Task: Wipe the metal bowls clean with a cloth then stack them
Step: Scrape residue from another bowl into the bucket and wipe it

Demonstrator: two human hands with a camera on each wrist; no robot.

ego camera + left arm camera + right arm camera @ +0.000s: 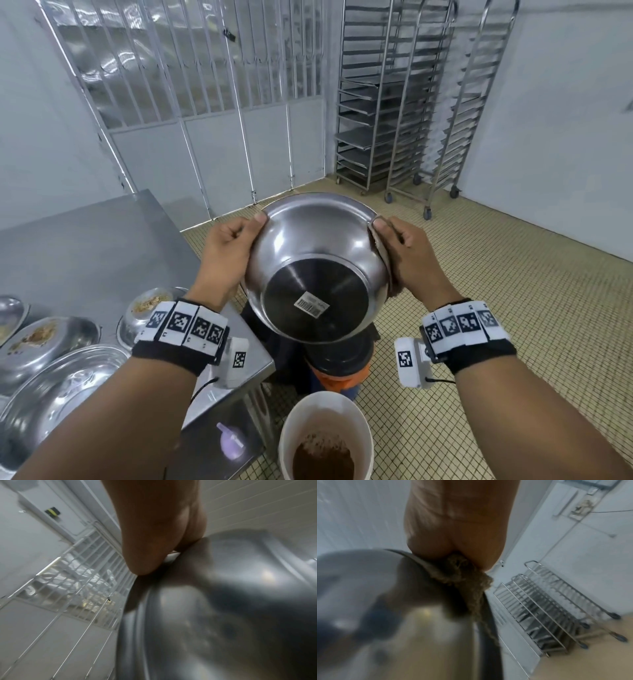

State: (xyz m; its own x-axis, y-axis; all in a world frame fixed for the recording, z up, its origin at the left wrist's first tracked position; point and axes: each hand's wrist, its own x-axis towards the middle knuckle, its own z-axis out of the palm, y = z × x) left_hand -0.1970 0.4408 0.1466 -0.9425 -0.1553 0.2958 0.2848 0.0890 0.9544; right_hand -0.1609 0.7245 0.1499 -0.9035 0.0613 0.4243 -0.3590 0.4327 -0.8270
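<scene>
While both arms reached forward, a steel mixing bowl hung in the air between the hands, out past the corner of the steel worktop and above a white bucket of brown powder on the tiled floor. It was tipped so that its flat base, carrying a barcode sticker, faced back toward the person and slightly down, while its open mouth pointed away toward the barred white doors; its axis ran from near and low to far and high.

The left hand grasped the bowl's left rim, thumb lying over the edge, the fingers out of sight on the far side. The right hand pinched the right rim through a brownish cloth, which draped down the bowl's outer wall; from the right wrist camera the cloth bunched between thumb and rim.

Over on the worktop, at the person's lower left, four more metal bowls sat close together: a large one nearest, one with crumbs, one with crumbs partly hidden by the left wristband, and one at the frame's edge. Two wheeled tray racks stood against the far wall.
</scene>
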